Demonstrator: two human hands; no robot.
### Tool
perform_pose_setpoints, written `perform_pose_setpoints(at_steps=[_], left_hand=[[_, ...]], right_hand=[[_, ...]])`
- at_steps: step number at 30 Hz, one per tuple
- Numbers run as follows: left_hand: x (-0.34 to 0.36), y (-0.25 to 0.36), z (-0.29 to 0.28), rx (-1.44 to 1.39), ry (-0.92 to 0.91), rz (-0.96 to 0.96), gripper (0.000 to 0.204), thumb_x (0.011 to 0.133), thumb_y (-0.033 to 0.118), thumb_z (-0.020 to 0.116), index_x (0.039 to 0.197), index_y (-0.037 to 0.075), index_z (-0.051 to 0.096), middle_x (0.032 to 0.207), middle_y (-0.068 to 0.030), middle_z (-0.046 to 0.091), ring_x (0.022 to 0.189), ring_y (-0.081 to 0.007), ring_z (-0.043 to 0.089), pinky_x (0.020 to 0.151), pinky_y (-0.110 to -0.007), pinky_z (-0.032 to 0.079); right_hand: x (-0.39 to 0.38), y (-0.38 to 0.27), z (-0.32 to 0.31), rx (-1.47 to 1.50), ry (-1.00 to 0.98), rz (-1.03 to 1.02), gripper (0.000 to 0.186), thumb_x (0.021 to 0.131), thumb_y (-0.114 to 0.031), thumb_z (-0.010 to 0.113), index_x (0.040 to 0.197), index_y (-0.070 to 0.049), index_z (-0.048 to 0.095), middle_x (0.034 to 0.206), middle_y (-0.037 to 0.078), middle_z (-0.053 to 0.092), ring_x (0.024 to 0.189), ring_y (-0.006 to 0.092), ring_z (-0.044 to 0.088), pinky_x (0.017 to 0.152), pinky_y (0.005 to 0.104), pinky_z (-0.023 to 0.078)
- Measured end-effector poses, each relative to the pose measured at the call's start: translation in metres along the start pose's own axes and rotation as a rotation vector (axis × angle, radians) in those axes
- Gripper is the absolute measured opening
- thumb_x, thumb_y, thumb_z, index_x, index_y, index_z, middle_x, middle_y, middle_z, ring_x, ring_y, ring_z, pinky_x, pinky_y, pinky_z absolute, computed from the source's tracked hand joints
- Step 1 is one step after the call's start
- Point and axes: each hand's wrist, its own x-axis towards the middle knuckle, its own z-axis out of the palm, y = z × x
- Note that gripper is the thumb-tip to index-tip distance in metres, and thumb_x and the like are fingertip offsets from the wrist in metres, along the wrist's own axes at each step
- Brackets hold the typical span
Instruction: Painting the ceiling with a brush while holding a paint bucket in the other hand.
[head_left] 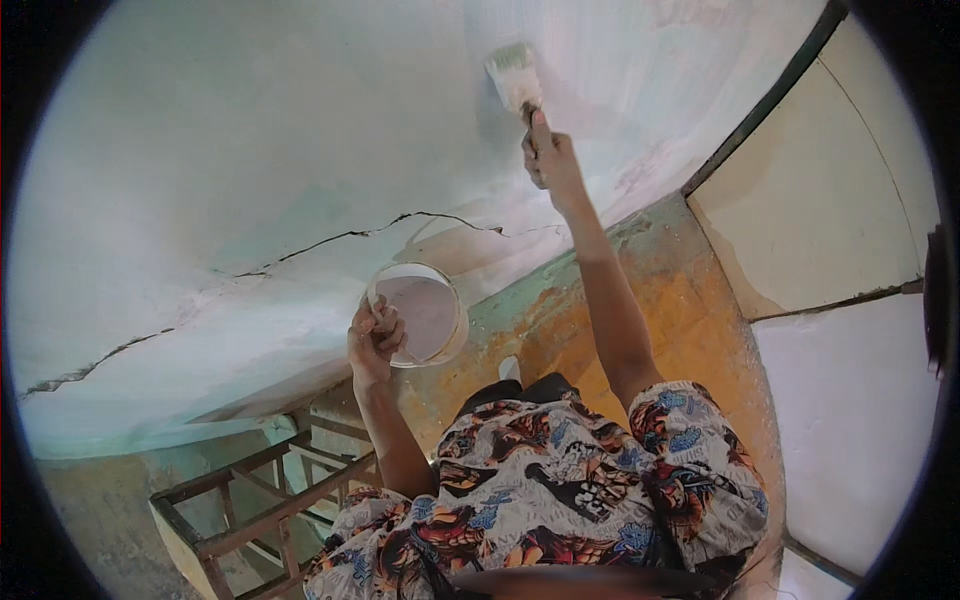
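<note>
My right hand (551,165) is raised toward the wall (300,120), its fingers wrapped round the handle of a wide paintbrush (517,80). The brush's bristles are pale with paint and point up the wall; whether they touch it I cannot tell. In my left hand (376,340) is the rim or handle side of a round white bucket (460,325), held below and left of the brush. Pale, pinkish-white paint (422,310) lies inside the bucket. Fresh-looking streaks show on the wall around the brush.
A long jagged crack (330,238) crosses the lower wall. To the lower left stands a brown wooden frame (270,495) with open slats. A dark strip (770,100) edges the wall at right, beside pale panels (820,190). The floor (570,335) is stained orange.
</note>
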Motion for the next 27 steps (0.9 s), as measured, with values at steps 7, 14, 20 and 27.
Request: perform_pose_setpoints(at_steps=[7,14,20,27], left_hand=[[-0.01,0.011,0.007,-0.022,0.033,-0.04,0.04,0.069,0.04,0.059,0.091,0.011,0.04,0.062,0.0056,0.025,0.046,-0.0058,0.021,0.043,-0.022,0.023],[-0.006,0.015,0.01,-0.031,-0.039,-0.001,0.04,0.069,0.039,0.06,0.09,0.011,0.041,0.062,0.0058,0.026,0.046,-0.0058,0.021,0.043,-0.022,0.022],[-0.016,0.013,-0.001,-0.034,-0.005,0.037,0.036,0.072,0.037,0.058,0.09,0.011,0.041,0.062,0.0062,0.025,0.046,-0.0055,0.021,0.042,-0.021,0.02],[-0.008,0.008,0.003,-0.047,0.043,0.038,0.035,0.07,0.035,0.058,0.089,0.012,0.041,0.061,0.0061,0.024,0.045,-0.0058,0.02,0.042,-0.022,0.019]], right_hand=[[-0.028,0.234,-0.044,-0.168,0.133,0.036,0.059,0.095,-0.049,0.039,0.052,-0.007,0.042,0.046,-0.001,0.041,0.038,0.0129,0.035,0.04,0.028,0.027],[-0.088,0.303,-0.078,-0.326,0.172,0.702,0.052,0.094,-0.045,0.043,0.074,0.002,0.056,0.049,0.001,0.042,0.037,0.0133,0.039,0.035,0.0314,0.031],[-0.099,0.177,-0.035,-0.133,0.314,0.269,0.04,0.096,-0.037,0.042,0.074,-0.005,0.052,0.05,-0.003,0.04,0.037,0.0068,0.035,0.034,0.025,0.026],[-0.063,-0.085,0.005,0.048,0.143,-0.331,0.034,0.097,-0.033,0.045,0.076,-0.006,0.052,0.055,-0.005,0.039,0.043,0.0018,0.034,0.039,0.0196,0.026]])
